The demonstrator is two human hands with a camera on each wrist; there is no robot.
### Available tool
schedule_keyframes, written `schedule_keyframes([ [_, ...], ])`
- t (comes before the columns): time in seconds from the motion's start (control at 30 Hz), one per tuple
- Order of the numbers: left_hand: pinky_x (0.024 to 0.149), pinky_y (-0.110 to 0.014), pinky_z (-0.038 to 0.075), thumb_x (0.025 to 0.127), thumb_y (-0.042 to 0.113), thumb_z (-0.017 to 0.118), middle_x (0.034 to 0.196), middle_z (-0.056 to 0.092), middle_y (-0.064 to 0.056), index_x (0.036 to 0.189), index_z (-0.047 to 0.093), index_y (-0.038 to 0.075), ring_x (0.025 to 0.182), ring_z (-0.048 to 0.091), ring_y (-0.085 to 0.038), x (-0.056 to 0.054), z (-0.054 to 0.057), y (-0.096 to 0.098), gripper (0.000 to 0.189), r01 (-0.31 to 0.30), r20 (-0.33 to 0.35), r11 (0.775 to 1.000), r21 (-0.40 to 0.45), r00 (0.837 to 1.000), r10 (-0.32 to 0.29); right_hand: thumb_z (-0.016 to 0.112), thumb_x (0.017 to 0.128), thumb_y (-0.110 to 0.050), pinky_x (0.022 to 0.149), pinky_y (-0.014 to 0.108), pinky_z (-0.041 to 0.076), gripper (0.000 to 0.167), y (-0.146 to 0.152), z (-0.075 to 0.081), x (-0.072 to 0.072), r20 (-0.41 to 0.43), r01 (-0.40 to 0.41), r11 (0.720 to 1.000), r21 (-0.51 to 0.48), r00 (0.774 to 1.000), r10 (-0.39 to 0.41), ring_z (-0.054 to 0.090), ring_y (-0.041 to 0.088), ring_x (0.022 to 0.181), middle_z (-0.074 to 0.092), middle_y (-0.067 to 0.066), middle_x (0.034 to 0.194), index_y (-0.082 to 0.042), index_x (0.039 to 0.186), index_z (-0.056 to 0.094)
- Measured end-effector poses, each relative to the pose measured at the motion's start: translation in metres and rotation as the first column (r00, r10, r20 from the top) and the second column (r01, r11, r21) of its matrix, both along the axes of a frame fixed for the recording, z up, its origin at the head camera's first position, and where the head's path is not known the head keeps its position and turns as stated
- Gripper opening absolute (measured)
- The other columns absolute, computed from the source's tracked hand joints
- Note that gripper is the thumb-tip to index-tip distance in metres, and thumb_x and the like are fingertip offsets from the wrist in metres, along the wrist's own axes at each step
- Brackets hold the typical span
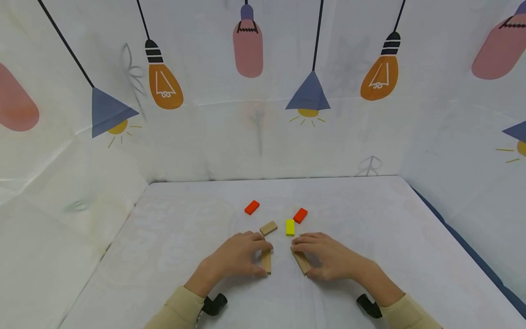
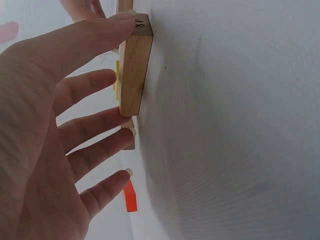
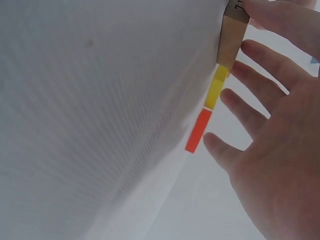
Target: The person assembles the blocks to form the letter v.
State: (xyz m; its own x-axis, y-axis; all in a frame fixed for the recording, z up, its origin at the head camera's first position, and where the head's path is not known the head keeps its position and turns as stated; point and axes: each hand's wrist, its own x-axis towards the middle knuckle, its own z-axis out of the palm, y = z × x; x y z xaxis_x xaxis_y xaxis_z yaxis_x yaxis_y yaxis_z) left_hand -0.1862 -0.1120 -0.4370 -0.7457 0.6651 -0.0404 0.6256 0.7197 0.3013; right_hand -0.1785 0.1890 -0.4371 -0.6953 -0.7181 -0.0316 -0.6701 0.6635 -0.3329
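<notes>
My left hand (image 1: 242, 255) holds a plain wooden block (image 1: 266, 261) by its ends, thumb on the near end and a finger at the far end. In the left wrist view the thumb lies over a dark number on that block's end (image 2: 143, 23). A second wooden block (image 1: 302, 262), slightly slanted, is held the same way by my right hand (image 1: 334, 257). Both blocks lie along the white table, a short gap apart. Just beyond the left fingers is a third wooden block (image 1: 269, 228). Past the right fingers lies a yellow block (image 1: 290, 227).
One red block (image 1: 300, 215) lies at the yellow block's far corner, and another red block (image 1: 252, 207) sits farther back to the left. The white table (image 1: 185, 214) meets a cloth backdrop (image 1: 205, 137) printed with lamps. Black straps with dark pieces (image 1: 214, 305) circle both wrists.
</notes>
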Motion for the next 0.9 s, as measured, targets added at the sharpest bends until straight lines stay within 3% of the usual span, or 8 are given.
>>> schedule_keyframes([
  [0.37,0.102,-0.041,0.045,0.079,0.054,0.077,0.124,0.061,0.012,0.127,0.064,0.036,0.117,0.056,-0.01,0.0016,0.003,0.0021,0.053,0.011,-0.053,0.999,-0.037,0.998,-0.013,0.073,0.083,-0.028,0.115,0.051,0.033,0.054,-0.0029,-0.0021,-0.0001,-0.014,-0.014,1.0,-0.021,1.0,0.014,0.045,0.017,0.138,0.054,-0.011,0.142,-0.024,0.134,0.057],
  [0.67,0.102,-0.043,0.046,0.081,0.052,0.074,0.122,0.064,0.013,0.125,0.066,0.034,0.116,0.057,-0.01,-0.0021,-0.0024,0.0031,0.048,0.048,-0.144,0.998,-0.028,0.988,-0.052,0.075,0.083,-0.03,0.113,0.05,0.036,0.052,-0.0029,-0.0028,-0.0016,0.001,0.014,0.999,-0.031,1.0,-0.014,0.049,0.015,0.131,0.055,-0.013,0.136,-0.025,0.132,0.058],
  [0.9,0.102,-0.042,0.047,0.081,0.055,0.071,0.12,0.065,0.013,0.124,0.066,0.034,0.115,0.059,-0.01,-0.0038,-0.0041,0.0052,0.048,0.029,-0.192,0.999,-0.03,0.981,-0.034,0.075,0.083,-0.034,0.114,0.049,0.036,0.053,-0.0036,-0.0025,-0.0008,0.006,0.047,0.999,-0.028,0.999,-0.047,0.048,0.016,0.132,0.055,-0.013,0.138,-0.026,0.132,0.058],
])
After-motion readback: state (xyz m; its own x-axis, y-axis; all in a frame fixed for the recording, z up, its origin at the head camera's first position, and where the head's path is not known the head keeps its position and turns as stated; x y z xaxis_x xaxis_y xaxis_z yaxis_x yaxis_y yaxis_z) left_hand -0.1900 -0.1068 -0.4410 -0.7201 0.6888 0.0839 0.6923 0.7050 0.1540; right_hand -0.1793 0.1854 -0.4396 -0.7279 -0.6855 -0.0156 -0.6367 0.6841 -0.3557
